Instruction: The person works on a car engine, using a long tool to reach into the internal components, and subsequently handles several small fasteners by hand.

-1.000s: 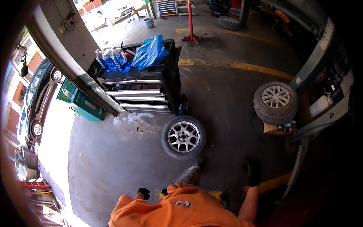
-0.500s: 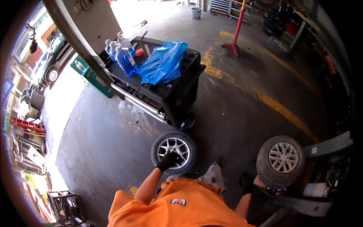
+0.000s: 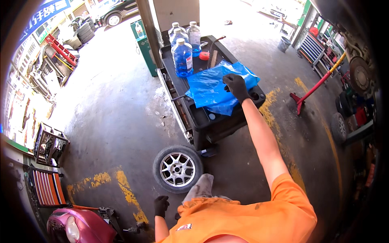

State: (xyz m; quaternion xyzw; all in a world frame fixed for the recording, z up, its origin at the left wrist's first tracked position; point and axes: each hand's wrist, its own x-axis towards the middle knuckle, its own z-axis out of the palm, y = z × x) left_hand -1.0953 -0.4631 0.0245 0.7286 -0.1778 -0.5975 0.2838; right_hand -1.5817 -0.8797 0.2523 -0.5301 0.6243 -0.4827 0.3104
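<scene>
The left hand point(image 3: 161, 205) is held low beside the orange shirt point(image 3: 243, 216), its fingers curled inward; whether anything is enclosed by them cannot be told. Just ahead, a wheel point(image 3: 177, 169) with a silver rim is laid on the floor near the foot of a black tool cart point(image 3: 199, 123). On the cart's top a blue plastic bag point(image 3: 208, 87) is spread, crumpled; it is judged to be very light, limp, slippery and easily torn, best gripped by a gathered fold or loose edge. The right arm is stretched forward, and the right hand point(image 3: 235, 86) is placed over the bag's right part, fingers bent; whether film is pinched between them cannot be told. Farther back, bottles point(image 3: 181, 58) of blue liquid are grouped.
</scene>
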